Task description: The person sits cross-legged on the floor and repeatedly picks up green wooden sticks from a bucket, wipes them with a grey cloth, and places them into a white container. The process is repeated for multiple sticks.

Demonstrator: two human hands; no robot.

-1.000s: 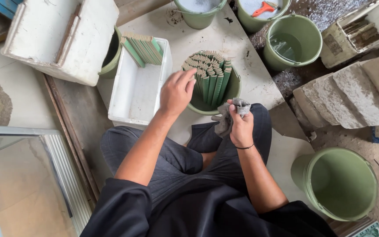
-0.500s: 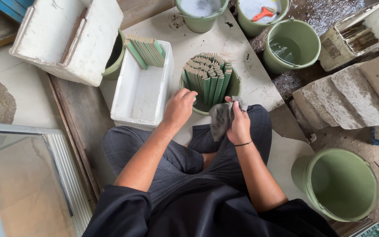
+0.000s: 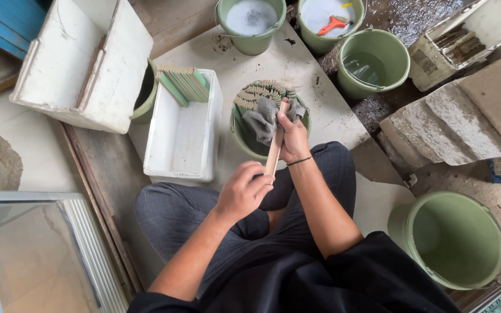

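My left hand [image 3: 243, 191] grips the near end of a thin tan tile strip [image 3: 275, 152], held edge-up over my lap. My right hand [image 3: 291, 138] presses a grey rag [image 3: 262, 120] against the strip's far end. Just beyond both hands stands a green bucket [image 3: 244, 139] packed with upright green tile strips [image 3: 256, 93]. To its left a white foam box [image 3: 184, 136] holds a few green strips [image 3: 185, 82] leaning at its far end.
An upturned white foam box [image 3: 82, 69] lies far left. Green buckets stand around: one with foamy water [image 3: 251, 17], one with a red tool [image 3: 331, 23], one with clear water [image 3: 373, 61], one at right [image 3: 453, 237]. Concrete blocks [image 3: 465, 116] lie at right. A glass pane [image 3: 24, 255] lies at left.
My left hand pulled a strip out of the bucket and drew it back toward my lap. My right hand moved up with the rag onto the strip.
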